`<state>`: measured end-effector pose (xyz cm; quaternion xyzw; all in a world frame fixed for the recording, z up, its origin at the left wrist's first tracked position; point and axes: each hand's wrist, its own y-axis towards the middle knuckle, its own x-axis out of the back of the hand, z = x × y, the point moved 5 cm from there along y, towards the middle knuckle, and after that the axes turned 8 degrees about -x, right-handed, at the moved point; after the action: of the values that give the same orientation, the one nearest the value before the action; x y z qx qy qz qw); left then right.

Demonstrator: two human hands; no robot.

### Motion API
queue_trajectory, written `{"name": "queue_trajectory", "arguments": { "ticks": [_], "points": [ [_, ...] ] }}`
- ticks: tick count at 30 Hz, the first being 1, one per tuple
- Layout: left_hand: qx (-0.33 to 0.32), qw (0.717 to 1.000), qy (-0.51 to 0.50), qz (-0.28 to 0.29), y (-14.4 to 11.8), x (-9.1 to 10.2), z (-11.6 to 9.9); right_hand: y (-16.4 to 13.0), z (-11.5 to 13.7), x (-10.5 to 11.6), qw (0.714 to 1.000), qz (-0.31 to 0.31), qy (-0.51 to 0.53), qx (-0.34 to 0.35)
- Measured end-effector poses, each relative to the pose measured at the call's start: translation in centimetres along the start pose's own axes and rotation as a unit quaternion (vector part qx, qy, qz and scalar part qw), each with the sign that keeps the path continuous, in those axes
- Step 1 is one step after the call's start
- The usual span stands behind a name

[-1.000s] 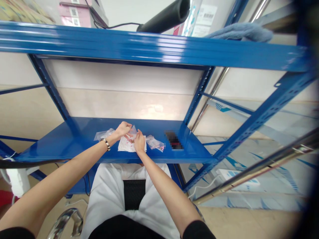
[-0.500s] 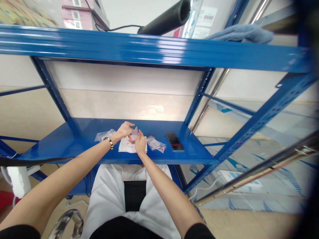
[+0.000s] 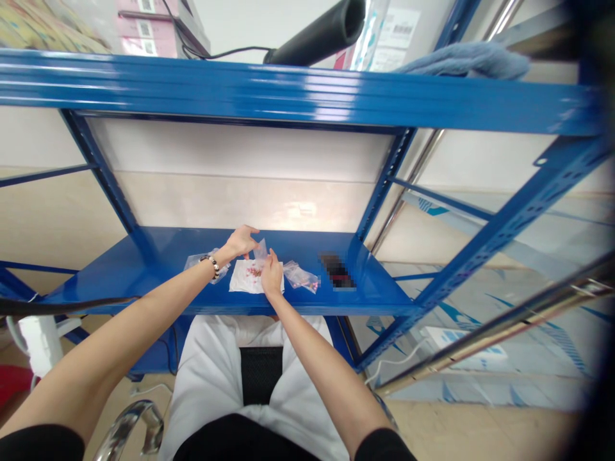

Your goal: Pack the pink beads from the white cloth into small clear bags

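My left hand (image 3: 241, 242), a beaded bracelet on its wrist, is just left of a small clear plastic bag (image 3: 261, 248). Its fingers look stretched and apart, though the tips are small and partly hidden. The bag stands upright, with my right hand (image 3: 272, 274) closed on it from the right. Beneath both hands lies a white sheet (image 3: 240, 282), like paper or tissue, bearing a scatter of tiny pink and brownish pieces (image 3: 254, 272). A second clear bag (image 3: 301, 276) with small pink pieces in it rests beside my right hand. Another clear bag (image 3: 193, 260) lies behind my left wrist.
A dark blurred-out object (image 3: 337, 270) lies right of the bags on the blue shelf (image 3: 154, 256). Above runs an upper blue shelf beam (image 3: 216, 89), bearing a black tube (image 3: 319, 32), boxes (image 3: 144, 29) and a blue cloth (image 3: 466, 61). Blue posts (image 3: 384, 182) stand at the sides.
My left hand has risen from the pieces on the sheet, moving up and slightly left. My right hand stays on the small bag.
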<state>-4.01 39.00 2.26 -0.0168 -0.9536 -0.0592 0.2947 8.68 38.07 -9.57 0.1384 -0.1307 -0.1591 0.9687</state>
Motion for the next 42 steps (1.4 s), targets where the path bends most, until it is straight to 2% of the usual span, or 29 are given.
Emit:
{"name": "queue_trajectory", "arguments": {
  "ticks": [4, 7, 9, 12, 15, 18, 19, 21, 24, 27, 28, 30, 32, 35, 37, 39, 42],
  "points": [
    [-0.019, 1.000, -0.003, 0.005, -0.1, 1.7, -0.7, -0.1, 0.1, 0.0, 1.000, 0.002, 0.003, 0.002],
    [-0.027, 0.997, -0.065, -0.040, -0.8, 4.0, -0.5, -0.1, 0.2, 0.0, 1.000, 0.006, 0.001, -0.005],
    [-0.027, 0.989, -0.126, -0.078, -1.8, 5.6, 0.5, 0.0, 0.1, 0.0, 1.000, 0.007, 0.001, -0.009],
    [-0.012, 0.962, -0.242, -0.124, -4.1, 7.5, 4.0, 0.0, 0.0, 0.0, 1.000, 0.012, 0.005, -0.013],
    [0.017, 0.922, -0.327, -0.207, -7.0, 8.9, 9.2, 0.1, -0.2, -0.1, 1.000, 0.018, 0.010, -0.018],
    [0.038, 0.882, -0.367, -0.295, -9.8, 9.6, 14.0, 0.2, -0.3, -0.2, 1.000, 0.019, 0.005, -0.018],
    [0.045, 0.875, -0.368, -0.312, -10.5, 9.7, 15.2, 0.3, -0.3, -0.2, 1.000, 0.018, 0.000, -0.014],
    [0.051, 0.878, -0.357, -0.315, -11.2, 9.6, 16.5, 0.3, -0.3, -0.2, 1.000, 0.018, -0.006, -0.007],
    [0.049, 0.915, -0.272, -0.295, -10.9, 9.7, 16.4, 0.3, -0.4, -0.1, 1.000, 0.013, -0.001, -0.009],
    [0.016, 0.950, -0.049, -0.308, -10.6, 10.1, 14.7, 0.3, -0.5, 0.0, 1.000, 0.007, 0.000, -0.014],
    [-0.008, 0.948, 0.046, -0.314, -10.6, 10.0, 14.0, 0.3, -0.5, 0.1, 1.000, 0.005, 0.000, -0.016],
    [-0.068, 0.927, 0.212, -0.302, -10.6, 8.8, 12.8, 0.4, -0.6, 0.1, 1.000, 0.000, 0.003, -0.022],
    [-0.115, 0.915, 0.307, -0.236, -10.3, 6.8, 12.7, 0.5, -0.8, 0.1, 1.000, -0.002, 0.008, -0.027],
    [-0.135, 0.922, 0.348, -0.097, -9.3, 3.6, 14.1, 0.6, -0.9, 0.1, 1.000, 0.001, 0.012, -0.024],
    [-0.120, 0.923, 0.363, -0.038, -8.7, 2.4, 15.3, 0.5, -0.9, 0.1, 1.000, 0.002, 0.011, -0.021],
    [-0.106, 0.916, 0.386, -0.018, -8.3, 1.9, 16.1, 0.5, -0.8, 0.1, 1.000, 0.005, 0.008, -0.021],
    [-0.099, 0.904, 0.416, -0.019, -8.1, 1.6, 16.4, 0.3, -0.5, 0.2, 1.000, 0.012, 0.002, -0.019]
  ]
}}
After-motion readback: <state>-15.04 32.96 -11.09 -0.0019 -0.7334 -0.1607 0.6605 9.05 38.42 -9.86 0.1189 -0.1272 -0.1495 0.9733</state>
